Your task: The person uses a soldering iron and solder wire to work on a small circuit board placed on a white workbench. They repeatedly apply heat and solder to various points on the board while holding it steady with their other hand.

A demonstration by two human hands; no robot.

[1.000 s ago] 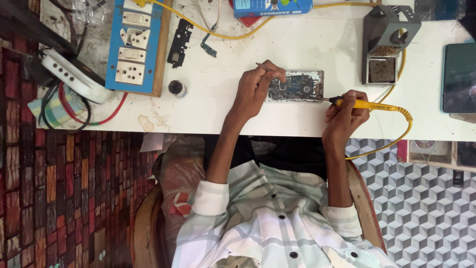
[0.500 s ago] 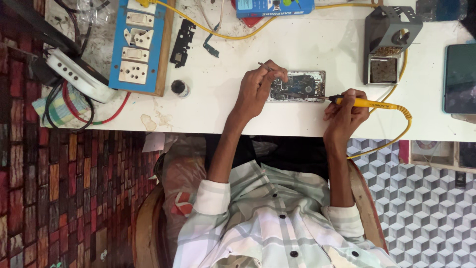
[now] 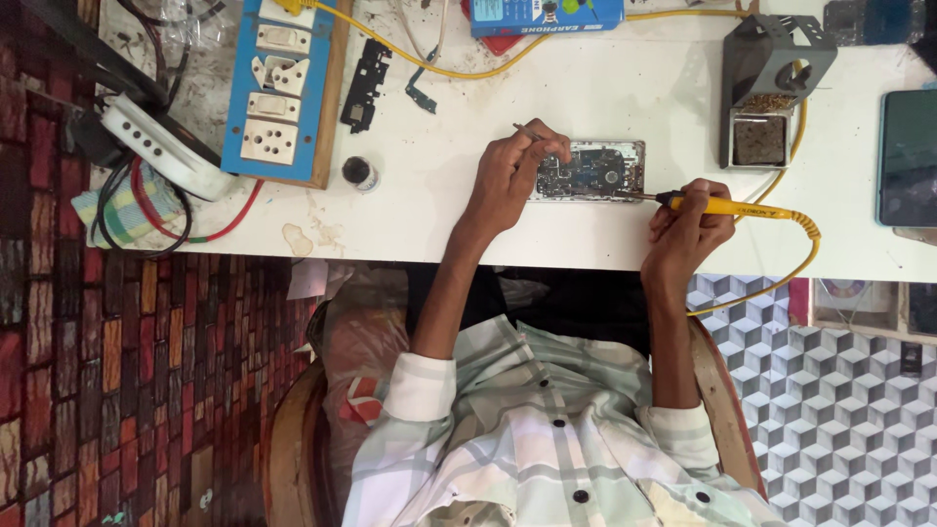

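Observation:
An opened phone (image 3: 597, 171) with its circuit board bare lies on the white table (image 3: 586, 88). My left hand (image 3: 509, 178) rests on the phone's left end, pinching thin metal tweezers (image 3: 532, 131) that point down at the board. My right hand (image 3: 688, 229) grips a yellow soldering iron (image 3: 727, 206) like a pen. The iron's tip touches the phone's lower right edge. Its yellow cord (image 3: 781, 278) loops off the table's near edge.
A grey soldering-iron stand (image 3: 771, 88) sits right of the phone, and a dark phone (image 3: 906, 156) lies at the far right. A blue switchboard (image 3: 278, 88), a small black bottle (image 3: 358, 173), loose black parts (image 3: 363, 86) and a white power strip (image 3: 161, 146) lie to the left.

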